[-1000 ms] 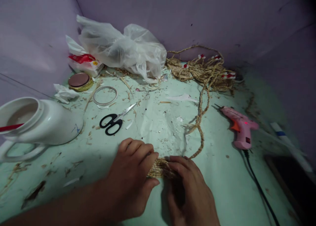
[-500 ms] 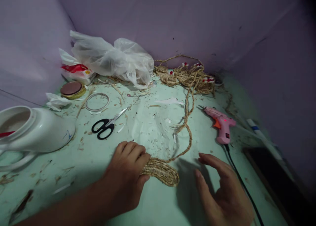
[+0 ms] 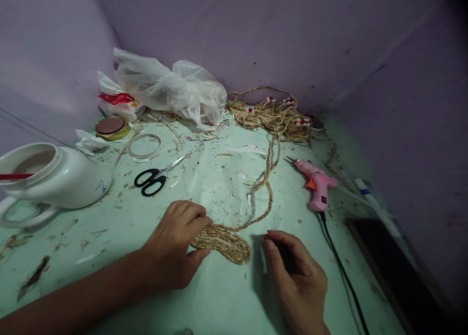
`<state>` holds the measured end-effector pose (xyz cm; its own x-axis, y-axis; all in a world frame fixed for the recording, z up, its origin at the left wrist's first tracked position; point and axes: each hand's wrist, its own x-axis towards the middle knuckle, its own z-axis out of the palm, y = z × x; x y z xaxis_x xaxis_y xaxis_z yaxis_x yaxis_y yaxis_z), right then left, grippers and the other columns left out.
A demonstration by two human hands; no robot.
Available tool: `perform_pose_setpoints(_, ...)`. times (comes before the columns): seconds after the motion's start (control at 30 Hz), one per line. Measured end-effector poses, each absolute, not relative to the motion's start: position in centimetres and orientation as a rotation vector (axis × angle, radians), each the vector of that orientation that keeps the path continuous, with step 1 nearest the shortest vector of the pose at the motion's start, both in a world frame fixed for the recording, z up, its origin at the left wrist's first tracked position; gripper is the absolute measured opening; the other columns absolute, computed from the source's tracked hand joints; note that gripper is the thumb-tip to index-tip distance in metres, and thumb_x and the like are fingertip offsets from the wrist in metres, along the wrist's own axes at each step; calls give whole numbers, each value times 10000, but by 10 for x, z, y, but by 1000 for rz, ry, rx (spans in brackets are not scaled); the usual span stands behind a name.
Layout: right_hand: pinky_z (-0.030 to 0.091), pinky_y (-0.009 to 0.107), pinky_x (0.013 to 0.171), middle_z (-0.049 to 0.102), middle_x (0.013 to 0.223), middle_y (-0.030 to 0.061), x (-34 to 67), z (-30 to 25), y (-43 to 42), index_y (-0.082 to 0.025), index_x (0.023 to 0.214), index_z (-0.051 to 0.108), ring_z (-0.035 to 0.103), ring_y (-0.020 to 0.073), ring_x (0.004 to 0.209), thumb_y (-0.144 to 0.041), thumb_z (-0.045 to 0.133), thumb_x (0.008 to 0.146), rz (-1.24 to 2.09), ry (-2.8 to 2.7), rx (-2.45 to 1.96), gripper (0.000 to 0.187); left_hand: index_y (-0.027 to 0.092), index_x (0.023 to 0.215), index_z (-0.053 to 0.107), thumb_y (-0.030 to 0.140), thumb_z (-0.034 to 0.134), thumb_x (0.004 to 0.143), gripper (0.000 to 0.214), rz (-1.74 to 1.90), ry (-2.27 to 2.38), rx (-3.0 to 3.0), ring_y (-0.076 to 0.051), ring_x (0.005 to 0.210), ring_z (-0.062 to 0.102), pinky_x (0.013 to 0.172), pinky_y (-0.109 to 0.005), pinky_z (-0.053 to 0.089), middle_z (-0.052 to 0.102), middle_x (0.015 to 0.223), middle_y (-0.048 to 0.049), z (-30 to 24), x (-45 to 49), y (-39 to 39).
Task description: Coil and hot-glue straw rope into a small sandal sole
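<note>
My left hand is closed around one end of a flat, sole-shaped coil of braided straw rope, with fingers on top and the thumb along the near side. The rope's loose tail curves from the coil's far edge up toward the back of the table. To the right of the coil, apart from it, my right hand hovers with thumb and index fingertips together. Nothing shows between those tips. The part of the coil under my left palm is hidden.
Black-handled scissors and a tape ring lie left. A white jug rests on its side. A pink glue gun with a cord lies right, near a dark slab. Beaded straw pieces and a plastic bag sit behind.
My right hand has moved left toward the coil, and its thumb and index finger have come together. My left hand keeps its hold on the coil. The whole view has shifted slightly.
</note>
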<state>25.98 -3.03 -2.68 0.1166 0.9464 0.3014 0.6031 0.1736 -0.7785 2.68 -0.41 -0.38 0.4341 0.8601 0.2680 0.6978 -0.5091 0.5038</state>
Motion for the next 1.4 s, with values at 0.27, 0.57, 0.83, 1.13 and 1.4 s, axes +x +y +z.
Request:
perform_pose_setpoints(0.27, 394, 391, 699, 634, 866, 51, 254, -21, -27, -204, 925, 637, 562, 231, 793, -260, 648, 817, 432, -2000, -1321, 122, 103, 975, 596, 127, 614, 703, 274, 919, 1181, 2585, -271, 881, 514, 827, -514, 404, 585, 926, -133, -3, 27, -3)
perform_pose_setpoints(0.57, 374, 382, 741, 610, 839, 20, 246, -19, -29, -208, 832, 562, 539, 205, 790, -172, 629, 806, 661, -2034, -1120, 81, 152, 941, 579, 122, 591, 690, 253, 965, 1128, 2625, -238, 859, 533, 915, -528, 383, 602, 872, -85, 4, 15, -6)
perform_pose_setpoints(0.83, 455, 332, 714, 635, 796, 15, 242, -22, -26, -222, 800, 568, 578, 191, 786, -189, 565, 849, 772, -1786, -1216, 59, 174, 1007, 529, 194, 607, 723, 295, 1001, 1194, 2235, -237, 962, 539, 866, -428, 462, 589, 994, -95, 3, 14, -7)
perform_pose_setpoints(1.13, 501, 358, 776, 692, 891, 48, 251, -9, -9, -219, 914, 653, 637, 213, 852, -285, 639, 810, 622, -1761, -1299, 124, 196, 745, 656, 230, 551, 781, 116, 855, 1405, 1952, -174, 700, 584, 653, -291, 464, 648, 687, -22, -3, 13, -4)
perform_pose_setpoints(1.4, 406, 359, 575, 680, 647, 73, 347, 21, 62, -176, 834, 717, 622, 286, 648, -449, 671, 676, 293, -1395, -2129, 319, 189, 729, 645, 409, 608, 706, 224, 968, 1618, 1362, -157, 585, 572, 534, -235, 460, 635, 634, -2, 9, 5, 5)
